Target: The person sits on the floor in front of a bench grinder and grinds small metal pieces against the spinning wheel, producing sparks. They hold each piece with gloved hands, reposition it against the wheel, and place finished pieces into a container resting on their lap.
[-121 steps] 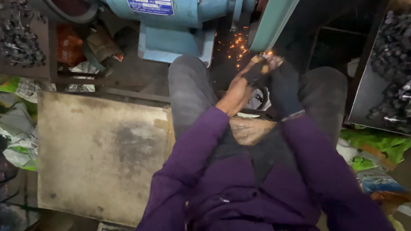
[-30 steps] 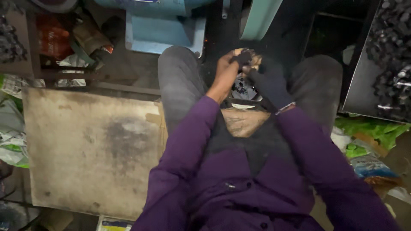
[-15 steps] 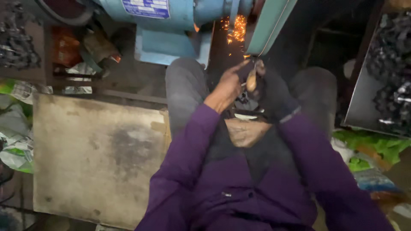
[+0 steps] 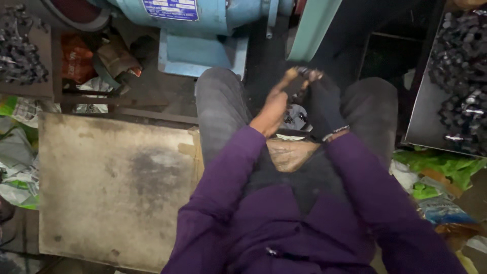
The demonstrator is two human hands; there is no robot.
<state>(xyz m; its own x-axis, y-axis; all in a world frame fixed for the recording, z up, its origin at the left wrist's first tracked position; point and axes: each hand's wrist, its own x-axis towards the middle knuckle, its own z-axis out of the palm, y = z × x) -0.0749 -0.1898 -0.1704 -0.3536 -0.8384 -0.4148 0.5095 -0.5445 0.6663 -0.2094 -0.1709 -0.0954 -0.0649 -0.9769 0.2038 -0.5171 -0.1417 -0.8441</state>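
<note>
Two hands meet over the lap: one bare left hand [image 4: 276, 104] and one dark-gloved right hand [image 4: 324, 104], sharing one small metal piece [image 4: 304, 73]. One blue bench grinder [image 4: 203, 30] stands ahead. Two trays of dark metal parts flank it, one at the left [image 4: 20, 45] and one at the right [image 4: 456, 81]. One worn board [image 4: 111, 182] lies on the floor.

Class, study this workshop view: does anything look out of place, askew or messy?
Yes: crumpled bags and wrappers litter the floor left of the worn board, with more litter on the right. Both hands, left hand and right hand, meet at a small blurred part.
</note>
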